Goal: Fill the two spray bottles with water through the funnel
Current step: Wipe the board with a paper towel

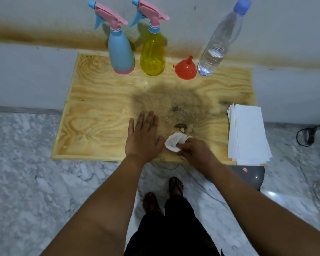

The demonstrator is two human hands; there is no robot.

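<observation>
I stood over a marble floor (26, 182), grey and white, that ran under a low plywood surface (100, 108) pushed against a pale wall (35, 15). A rusty brown stain band crossed the wall just above the surface's far edge.

At the far left of the row along the wall stood the blue bottle (120, 52), upright, its pink-and-blue trigger head screwed on. Just beside it stood the yellow bottle (152, 54), see-through, with the same kind of head on. To its right the red funnel (186, 69) sat mouth down, spout up, close to the water bottle (213, 52), which was clear, blue-capped and only partly full.

A dark smudged patch spread over the middle of the wood, with a small brown blot nearer me.

My left hand (143, 139) lay flat on the surface, fingers straight and spread, holding nothing. Just right of it my right hand (196, 154) was curled round a crumpled white tissue (175, 143), pressed to the wood just below the blot.

Further right a stack of white tissues (249, 133) lay at the surface's near right corner, overhanging its edge. Under it showed a grey rounded object (251, 176), and black cables (307, 135) trailed on the floor by the wall. My feet in sandals stood below the near edge.
</observation>
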